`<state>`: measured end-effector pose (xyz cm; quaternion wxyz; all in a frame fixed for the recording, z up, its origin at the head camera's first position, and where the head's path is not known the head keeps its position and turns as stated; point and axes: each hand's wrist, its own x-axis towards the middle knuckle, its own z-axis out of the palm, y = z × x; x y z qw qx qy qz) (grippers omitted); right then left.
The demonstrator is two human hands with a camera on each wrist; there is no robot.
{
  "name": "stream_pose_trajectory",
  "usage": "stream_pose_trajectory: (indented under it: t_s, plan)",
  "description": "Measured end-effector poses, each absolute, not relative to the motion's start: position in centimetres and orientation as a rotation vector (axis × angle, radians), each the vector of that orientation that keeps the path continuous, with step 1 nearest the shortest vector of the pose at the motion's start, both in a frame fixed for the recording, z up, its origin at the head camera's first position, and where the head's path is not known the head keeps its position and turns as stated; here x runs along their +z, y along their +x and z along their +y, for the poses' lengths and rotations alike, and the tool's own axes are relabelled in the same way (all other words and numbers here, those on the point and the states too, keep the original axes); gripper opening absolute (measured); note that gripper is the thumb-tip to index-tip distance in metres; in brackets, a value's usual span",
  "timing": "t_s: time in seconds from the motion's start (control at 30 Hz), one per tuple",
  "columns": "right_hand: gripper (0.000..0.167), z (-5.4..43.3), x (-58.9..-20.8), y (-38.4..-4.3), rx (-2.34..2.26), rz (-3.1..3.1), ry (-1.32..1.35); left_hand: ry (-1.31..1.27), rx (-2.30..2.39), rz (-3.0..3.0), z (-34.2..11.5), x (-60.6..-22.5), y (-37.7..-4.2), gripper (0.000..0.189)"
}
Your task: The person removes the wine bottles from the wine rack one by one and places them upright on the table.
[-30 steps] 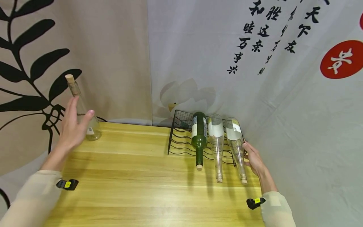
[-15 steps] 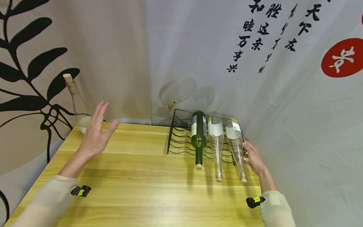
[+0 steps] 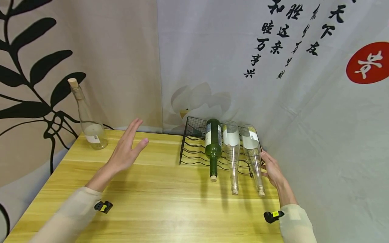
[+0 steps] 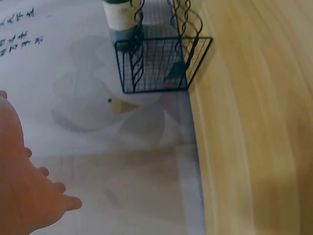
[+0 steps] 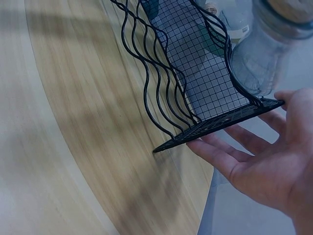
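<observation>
In the head view my left hand point(image 3: 126, 152) hovers over the table with straight, spread fingers and nothing in them. To its left stands a clear corked bottle point(image 3: 92, 130), upright near the table's back left corner. My right hand point(image 3: 273, 170) touches the right side of a black wire wine rack point(image 3: 194, 152); the right wrist view shows its fingertips along the outside of the mesh end panel point(image 5: 220, 122). Three corked bottles lie on the rack, necks toward me: a green bottle point(image 3: 213, 148), a clear bottle point(image 3: 232, 152) in the middle and another clear bottle point(image 3: 252, 152) nearest my right hand.
The wooden table point(image 3: 170, 216) runs back to a printed cloth backdrop point(image 3: 130, 67). Another cloth wall point(image 3: 334, 152) hangs close on the right, beside the rack and my right arm. Bottle necks jut past the rack's front edge.
My left hand has come away from the standing clear bottle and moved right across the table. The bottle stays upright at the back left. My right hand and the rack have not moved.
</observation>
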<state>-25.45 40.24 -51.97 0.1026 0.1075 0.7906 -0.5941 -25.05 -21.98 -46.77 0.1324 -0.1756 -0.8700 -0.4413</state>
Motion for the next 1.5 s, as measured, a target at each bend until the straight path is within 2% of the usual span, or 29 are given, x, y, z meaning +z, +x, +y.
stream_pose_trajectory:
  t_s: [0.7, 1.5]
  plan:
    - [0.075, 40.0, -51.8, -25.4, -1.769, 2.343, 0.307, -0.608, -1.525, -2.608, -14.0, -49.9, -26.4, 0.072]
    - [0.074, 40.1, -52.1, -25.4, -1.75, 2.355, 0.327, -0.408, -1.784, -2.779, -10.7, -53.2, -29.9, 0.079]
